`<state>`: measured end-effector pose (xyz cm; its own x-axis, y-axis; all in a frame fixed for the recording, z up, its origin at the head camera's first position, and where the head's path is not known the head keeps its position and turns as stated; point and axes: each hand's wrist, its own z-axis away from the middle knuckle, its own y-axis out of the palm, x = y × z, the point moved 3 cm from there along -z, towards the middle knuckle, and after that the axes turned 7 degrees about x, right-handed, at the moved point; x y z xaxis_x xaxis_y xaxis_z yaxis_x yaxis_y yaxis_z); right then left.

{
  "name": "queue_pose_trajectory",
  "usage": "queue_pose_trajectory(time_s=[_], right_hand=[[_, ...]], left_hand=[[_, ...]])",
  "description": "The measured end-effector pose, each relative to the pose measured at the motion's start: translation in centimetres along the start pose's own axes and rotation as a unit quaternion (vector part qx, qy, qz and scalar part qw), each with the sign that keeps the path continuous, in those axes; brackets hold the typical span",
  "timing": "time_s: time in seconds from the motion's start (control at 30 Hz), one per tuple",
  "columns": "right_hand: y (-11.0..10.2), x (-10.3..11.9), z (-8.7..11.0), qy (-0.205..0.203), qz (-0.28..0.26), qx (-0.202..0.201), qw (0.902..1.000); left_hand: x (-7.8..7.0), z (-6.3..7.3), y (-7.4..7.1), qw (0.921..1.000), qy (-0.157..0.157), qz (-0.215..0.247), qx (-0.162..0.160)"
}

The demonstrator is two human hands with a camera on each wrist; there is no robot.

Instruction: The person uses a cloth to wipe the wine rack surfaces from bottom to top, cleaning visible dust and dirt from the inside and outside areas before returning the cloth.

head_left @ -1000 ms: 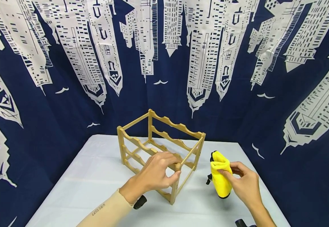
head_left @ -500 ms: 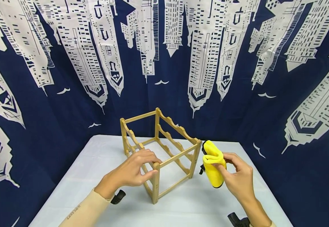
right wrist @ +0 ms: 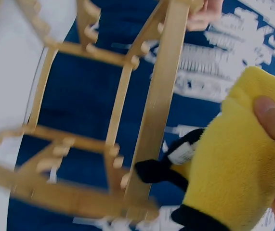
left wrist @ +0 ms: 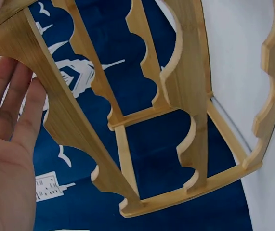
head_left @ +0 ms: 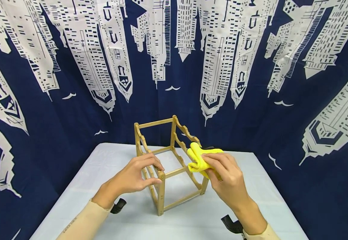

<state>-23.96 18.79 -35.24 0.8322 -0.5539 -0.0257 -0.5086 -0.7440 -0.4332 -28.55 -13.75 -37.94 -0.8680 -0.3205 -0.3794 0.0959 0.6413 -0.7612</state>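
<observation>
A wooden wine rack (head_left: 160,195) with scalloped rails stands on the table. My left hand (head_left: 136,175) holds its near top corner, thumb on the near side and fingers over the rail. In the left wrist view, the fingers lie against the scalloped rail (left wrist: 67,108). A folded yellow cloth (head_left: 196,156) with black edging is pinched in my right hand (head_left: 226,173), by the rack's right top corner. The right wrist view shows the cloth's black loop overlapping the top bar (right wrist: 161,96); whether they touch, I cannot tell.
A pale cloth covers the table (head_left: 102,166). Behind it hangs a navy curtain (head_left: 174,100) printed with white upside-down buildings. Black wrist mounts (head_left: 232,225) sit below the hands.
The rack has been turned, its near corner shifting left with my left hand. My right hand has carried the yellow cloth left and up to the rack's right corner.
</observation>
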Motion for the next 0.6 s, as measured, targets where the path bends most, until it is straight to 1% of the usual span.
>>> queue_pose_trajectory(time_s=[0.07,0.17,0.23,0.3,0.43,0.6], right_hand=[[1.3,0.9,-0.8,0.001,-0.012,0.041,0.9991],[3.6,2.0,-1.3,0.010,-0.027,0.101,0.9944],[5.2,2.7,-1.4,0.015,-0.038,0.131,0.9905],[6.6,3.3,-1.3,0.018,-0.045,0.153,0.9871],[8.2,4.0,-1.1,0.031,-0.041,0.167,0.9846],[8.5,3.4,-0.6,0.018,0.007,0.155,0.9878]], left_hand=[[0.3,0.3,-0.1,0.9993,-0.005,0.034,-0.016],[0.8,0.7,-0.2,0.9962,-0.016,0.079,-0.034],[1.1,0.9,-0.1,0.9942,-0.025,0.097,-0.040],[1.2,1.0,-0.1,0.9941,-0.030,0.095,-0.043],[1.1,1.0,-0.1,0.9945,-0.043,0.085,-0.043],[0.9,0.8,0.0,0.9951,-0.043,0.082,-0.036]])
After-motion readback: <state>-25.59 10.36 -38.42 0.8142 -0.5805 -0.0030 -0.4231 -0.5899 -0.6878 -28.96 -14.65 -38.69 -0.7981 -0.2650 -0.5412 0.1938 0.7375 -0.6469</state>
